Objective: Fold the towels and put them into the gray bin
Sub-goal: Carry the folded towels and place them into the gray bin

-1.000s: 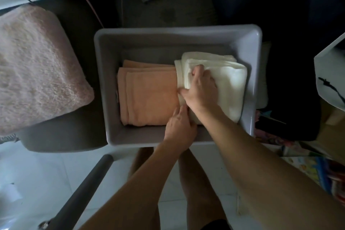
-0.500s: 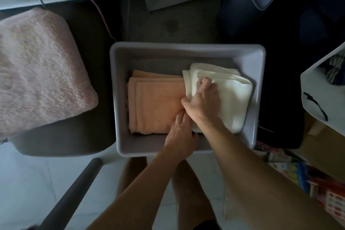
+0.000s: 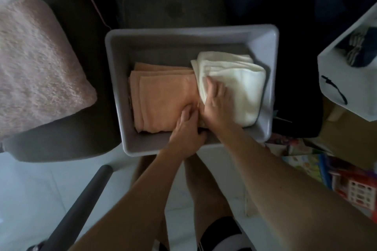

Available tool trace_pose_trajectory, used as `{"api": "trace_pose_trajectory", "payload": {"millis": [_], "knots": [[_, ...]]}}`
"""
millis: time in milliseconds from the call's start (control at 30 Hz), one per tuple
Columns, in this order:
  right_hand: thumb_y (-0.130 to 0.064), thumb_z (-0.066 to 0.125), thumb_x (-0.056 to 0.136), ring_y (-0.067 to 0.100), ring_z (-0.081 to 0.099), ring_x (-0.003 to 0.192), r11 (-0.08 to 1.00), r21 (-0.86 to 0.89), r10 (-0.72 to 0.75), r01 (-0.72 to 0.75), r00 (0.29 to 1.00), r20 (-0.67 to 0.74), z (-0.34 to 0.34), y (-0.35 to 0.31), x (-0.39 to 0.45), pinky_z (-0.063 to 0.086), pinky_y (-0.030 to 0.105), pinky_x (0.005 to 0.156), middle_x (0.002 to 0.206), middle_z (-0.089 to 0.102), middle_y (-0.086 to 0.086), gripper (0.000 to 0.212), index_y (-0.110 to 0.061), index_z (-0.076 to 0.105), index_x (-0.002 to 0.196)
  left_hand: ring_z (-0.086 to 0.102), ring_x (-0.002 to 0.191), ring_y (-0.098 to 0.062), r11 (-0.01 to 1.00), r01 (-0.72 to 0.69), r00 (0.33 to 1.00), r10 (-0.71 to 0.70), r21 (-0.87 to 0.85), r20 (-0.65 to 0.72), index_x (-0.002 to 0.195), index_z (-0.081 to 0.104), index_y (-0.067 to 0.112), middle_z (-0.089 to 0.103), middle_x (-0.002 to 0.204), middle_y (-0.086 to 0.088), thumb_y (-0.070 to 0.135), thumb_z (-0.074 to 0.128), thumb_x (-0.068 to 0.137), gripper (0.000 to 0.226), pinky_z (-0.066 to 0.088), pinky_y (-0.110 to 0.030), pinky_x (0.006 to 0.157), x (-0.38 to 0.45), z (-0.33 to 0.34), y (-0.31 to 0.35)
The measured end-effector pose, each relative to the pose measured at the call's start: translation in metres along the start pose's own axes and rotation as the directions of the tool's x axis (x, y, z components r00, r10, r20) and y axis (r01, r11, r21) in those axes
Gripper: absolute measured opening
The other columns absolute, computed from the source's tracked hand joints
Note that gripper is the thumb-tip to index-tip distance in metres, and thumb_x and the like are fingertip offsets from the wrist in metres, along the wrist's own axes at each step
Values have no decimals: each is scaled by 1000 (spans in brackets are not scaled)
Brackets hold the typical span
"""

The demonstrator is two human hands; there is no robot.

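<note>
Gray plastic makes up the bin [image 3: 263, 128], a rectangular tub on the floor below me, and it holds two folded towels side by side. On its left half lies the peach towel [image 3: 161, 100], folded flat with several layers showing at the far edge. On the right half sits the white towel [image 3: 240, 85], also folded, its left edge lapping just over the peach one.

My right hand [image 3: 216, 104] lies on the white towel's near-left corner, fingers spread and flat, pressing rather than gripping. My left hand [image 3: 186, 130] is at the seam between the two towels, fingers close together and pointed down into the fold (the tips are hidden in the cloth, so I cannot tell whether they pinch anything).

Compared with half a second ago, the right hand has slid a little lower on the white towel, and the left has pushed further in toward the seam; both towels sit where they were.

A strip of bare bin floor shows along the far wall, and a narrower one along the near wall. Left of the bin a pink fluffy cushion [image 3: 38, 63] rests on a dark seat [image 3: 61, 142], near but apart. A white paper bag [image 3: 350, 79] stands well off to the right.
</note>
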State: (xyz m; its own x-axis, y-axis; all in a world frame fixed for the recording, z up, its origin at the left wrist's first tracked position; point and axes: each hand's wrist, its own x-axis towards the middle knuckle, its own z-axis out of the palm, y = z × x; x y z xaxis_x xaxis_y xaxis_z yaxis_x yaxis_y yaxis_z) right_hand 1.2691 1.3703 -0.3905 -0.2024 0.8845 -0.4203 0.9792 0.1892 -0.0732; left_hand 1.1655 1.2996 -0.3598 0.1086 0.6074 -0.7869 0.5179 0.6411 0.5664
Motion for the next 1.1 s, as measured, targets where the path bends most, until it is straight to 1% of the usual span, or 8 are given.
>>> {"api": "trace_pose_trajectory", "payload": {"millis": [200,467,567,667,767,833,967,1100], "knots": [[-41,43,92,36,47,122,993,29,-119,118,992,36,3,12,-28,33,46,103,148,43,15,68,-13,31,152,21,143,-31,992,-11,997,19,122,-69,153,25,27,14,155,-3,19,63,82,81,31,-42,112,16,1,-2],[-34,49,88,35,46,125,963,194,-214,187,969,126,-34,25,-8,39,48,102,145,42,14,64,-11,39,146,4,152,-26,967,-49,998,41,250,39,158,4,32,-5,166,2,27,68,78,103,19,-42,119,26,-7,-10],[-24,54,87,34,43,131,952,299,-49,59,998,-43,-46,36,-30,35,49,107,142,47,17,53,-6,49,137,18,150,-24,951,-133,991,128,278,36,153,30,21,24,162,-5,25,60,85,75,20,-32,120,19,-11,-12],[-16,59,85,36,30,142,906,402,196,-134,973,-119,-46,52,-51,26,45,115,151,35,20,59,-4,45,141,46,128,-30,946,-107,963,175,306,-204,145,41,21,40,149,-6,24,55,89,58,42,-37,101,0,-28,-24],[-22,59,89,37,9,149,924,367,109,-107,994,14,-36,51,-54,14,47,120,162,12,20,70,-12,30,152,29,137,-35,942,88,887,74,324,-456,144,30,41,20,157,4,35,54,86,63,41,-53,101,-13,-51,-38],[-37,56,91,41,-2,149,977,214,-20,-13,988,153,-24,46,-44,6,53,121,163,-1,21,73,-20,23,154,7,150,-33,920,267,899,-130,286,-419,149,12,50,-4,164,9,53,47,93,66,32,-58,109,-11,-63,-42],[-52,50,89,46,-6,148,996,57,-75,63,968,238,-10,44,-13,5,59,119,163,-11,20,81,-30,8,155,-17,150,-41,837,139,975,-22,529,-221,156,10,43,-26,163,-9,31,49,100,69,25,-59,117,4,-72,-47],[-54,48,89,46,-6,148,996,35,-92,86,970,224,-8,48,-1,6,58,119,163,-11,18,81,-31,7,155,-19,149,-40,803,122,972,23,583,-234,157,8,40,-25,163,-11,17,53,97,78,19,-58,118,14,-79,-53]]}}
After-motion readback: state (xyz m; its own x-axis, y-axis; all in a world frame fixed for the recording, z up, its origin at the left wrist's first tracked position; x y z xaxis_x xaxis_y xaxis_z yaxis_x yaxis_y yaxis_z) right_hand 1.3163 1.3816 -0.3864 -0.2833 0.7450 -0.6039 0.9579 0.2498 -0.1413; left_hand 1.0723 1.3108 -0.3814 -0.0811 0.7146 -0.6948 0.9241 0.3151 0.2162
